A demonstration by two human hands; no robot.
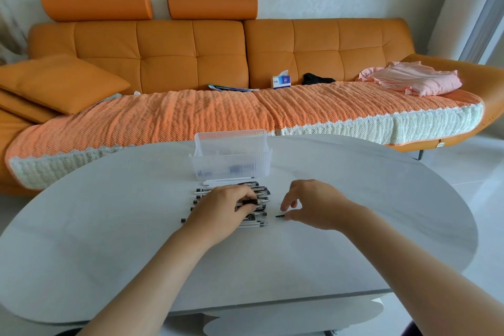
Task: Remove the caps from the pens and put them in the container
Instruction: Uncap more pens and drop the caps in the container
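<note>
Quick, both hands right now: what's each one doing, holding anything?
Left hand: closed on a pen in the pile of pens.
Right hand: pinching a small black cap at the table.

Living room behind a pale table

An orange sofa (pixel 218 49) is being covered along its seat by a knitted throw (pixel 191 114); a cushion (pixel 60 82) is being propped at its left end, while a tissue box (pixel 281 81), a dark cloth (pixel 317 79) and pink clothing (pixel 411 79) are being kept on it. The table (pixel 354 199) is being set in front.
</note>
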